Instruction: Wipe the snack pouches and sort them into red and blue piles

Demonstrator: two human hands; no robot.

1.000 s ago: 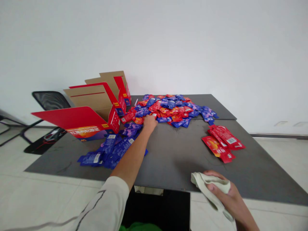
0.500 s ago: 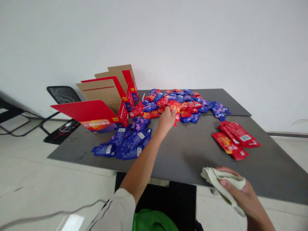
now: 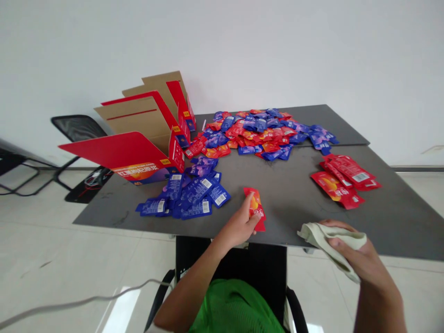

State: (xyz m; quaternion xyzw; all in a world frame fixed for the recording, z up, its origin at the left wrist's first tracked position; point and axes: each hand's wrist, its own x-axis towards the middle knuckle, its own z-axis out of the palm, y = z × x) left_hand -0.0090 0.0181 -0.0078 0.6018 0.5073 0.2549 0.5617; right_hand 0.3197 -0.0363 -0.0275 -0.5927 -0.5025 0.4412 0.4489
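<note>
Open boxes (image 3: 152, 169) stand at the desk's (image 3: 287, 175) ten o'clock; blue packets (image 3: 196, 194) at eight, seemingly grouped by colour. At six, the left hand (image 3: 238, 227) pinches a red packet (image 3: 255, 203) by its left side; at five, the right hand (image 3: 366, 259) clutches a cloth (image 3: 326, 237), probably folded to fit.

Red pouch (image 3: 255, 200) now apart from pile (image 3: 257, 131)

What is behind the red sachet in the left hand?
Beyond the red sachet: dark grey tabletop, then a heap of red and blue sachets. What the sachet itself covers is hidden.
</note>
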